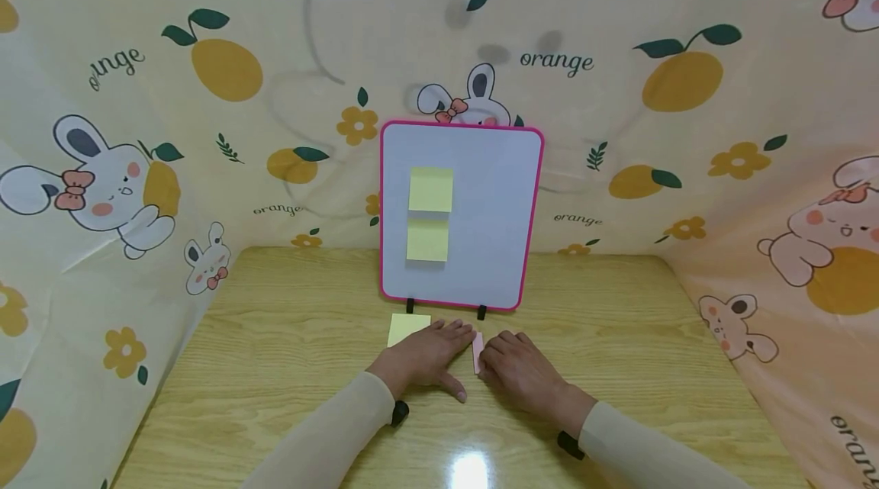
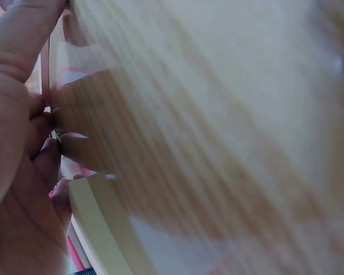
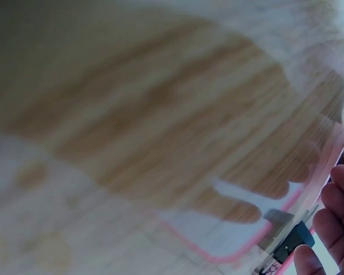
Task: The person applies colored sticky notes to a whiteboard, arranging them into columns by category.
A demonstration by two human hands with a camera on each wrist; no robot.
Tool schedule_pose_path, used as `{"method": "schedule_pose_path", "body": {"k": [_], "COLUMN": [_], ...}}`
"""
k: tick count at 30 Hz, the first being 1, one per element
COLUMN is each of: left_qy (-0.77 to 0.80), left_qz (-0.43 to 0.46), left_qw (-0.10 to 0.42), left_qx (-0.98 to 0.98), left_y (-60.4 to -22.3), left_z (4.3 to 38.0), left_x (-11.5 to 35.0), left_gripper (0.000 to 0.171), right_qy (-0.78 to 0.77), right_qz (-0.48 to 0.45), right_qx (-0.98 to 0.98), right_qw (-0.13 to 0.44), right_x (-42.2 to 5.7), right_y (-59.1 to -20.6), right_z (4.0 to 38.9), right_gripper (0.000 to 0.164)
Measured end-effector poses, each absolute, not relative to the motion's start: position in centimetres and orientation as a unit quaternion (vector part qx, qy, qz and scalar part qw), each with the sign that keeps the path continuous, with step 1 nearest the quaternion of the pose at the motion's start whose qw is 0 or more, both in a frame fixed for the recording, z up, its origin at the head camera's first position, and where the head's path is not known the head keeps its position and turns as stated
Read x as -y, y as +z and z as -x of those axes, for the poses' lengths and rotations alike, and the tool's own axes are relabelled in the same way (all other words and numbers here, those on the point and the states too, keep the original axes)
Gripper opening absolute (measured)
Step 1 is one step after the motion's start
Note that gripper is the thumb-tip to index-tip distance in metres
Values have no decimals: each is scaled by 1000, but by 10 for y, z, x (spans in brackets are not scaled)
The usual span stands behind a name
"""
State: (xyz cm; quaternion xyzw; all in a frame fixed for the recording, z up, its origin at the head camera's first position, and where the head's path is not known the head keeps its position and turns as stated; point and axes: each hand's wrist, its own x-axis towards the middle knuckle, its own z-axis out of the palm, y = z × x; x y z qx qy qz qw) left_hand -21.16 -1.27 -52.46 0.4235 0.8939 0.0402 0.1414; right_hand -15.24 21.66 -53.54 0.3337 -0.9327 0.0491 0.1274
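A pink sticky note pad (image 1: 477, 353) shows as a narrow strip between the two hands, its right part hidden by fingers. My left hand (image 1: 429, 352) lies palm down at its left, fingers stretched out and thumb spread, fingertips at the pad's top left corner. From the right, my right hand (image 1: 522, 371) grips the pad's side with curled fingers. In the right wrist view the pink edge (image 3: 332, 154) rises beside those fingers. Partly behind the left wrist sits a yellow sticky note pad (image 1: 407, 327); its thick side (image 2: 94, 212) appears in the left wrist view.
Behind the hands stands a whiteboard (image 1: 484, 245) with a pink frame on black feet (image 1: 482, 312). Two yellow notes (image 1: 430, 189) are stuck one above the other on its left half. A patterned cloth (image 1: 590, 1) surrounds the wooden table (image 1: 288, 336).
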Motion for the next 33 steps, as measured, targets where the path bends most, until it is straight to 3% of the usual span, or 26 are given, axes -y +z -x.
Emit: {"method": "schedule_pose_path", "body": {"k": [17, 28, 33], "left_qy": [52, 53, 55], "left_qz": [-422, -423, -420], "left_qw": [145, 144, 148], "left_qx": [-893, -893, -893], "left_y": [-527, -525, -523], "left_z": [213, 212, 211], "left_x": [13, 13, 13], "left_gripper": [116, 115, 115], "right_qy": [48, -27, -37], "right_qz": [-338, -379, -387], "right_qx": [931, 907, 905], "right_qw": [131, 180, 171], "right_x": [-220, -218, -216], "right_y": [-537, -532, -535], "right_z": [154, 156, 157], "right_gripper": [14, 14, 17]}}
